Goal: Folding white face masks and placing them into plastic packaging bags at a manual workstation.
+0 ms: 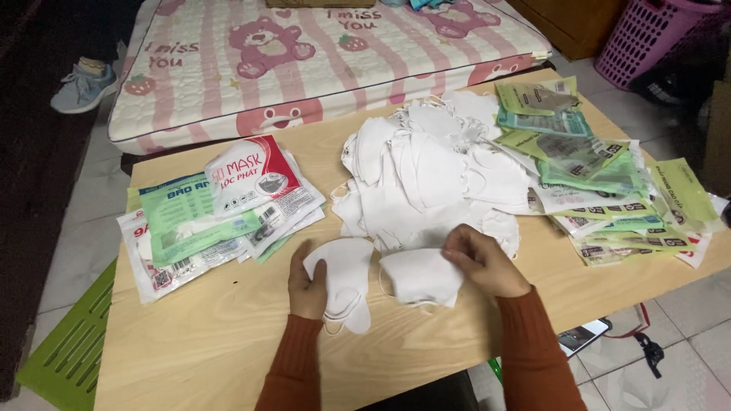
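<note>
Mattress: beyond the far edge of the tabletop we see a mattress (pixel 228 84) with pink and white stripes and pink bear figures.
Tabletop: we work at a light wooden tabletop (pixel 213 335), bare along its near edge.
Mask heap: a loose heap of white masks (pixel 426 175) lies at the middle of the tabletop, reaching toward the far edge.
Right packages: flat pouches (pixel 609 190) in green, teal and white lie fanned out along the right edge, overlapping each other.
Left packages: a stack of flat pouches (pixel 205 221) sits near the left edge; the top one is white with a red corner, and beneath it we see green and clear ones with red trim.
Left mask: a folded white mask (pixel 346 278) lies by the near edge, long axis running near to far, its ear loops toward us.
Right mask: a second white mask (pixel 419 275) lies just beside it, long axis across the tabletop, its loop at the near side.
Left hand: our left hand (pixel 307 283) is curled round the left side of the left mask, thumb on top.
Right hand: our right hand (pixel 480 260) pinches the right mask's upper right corner with its fingertips.
</note>
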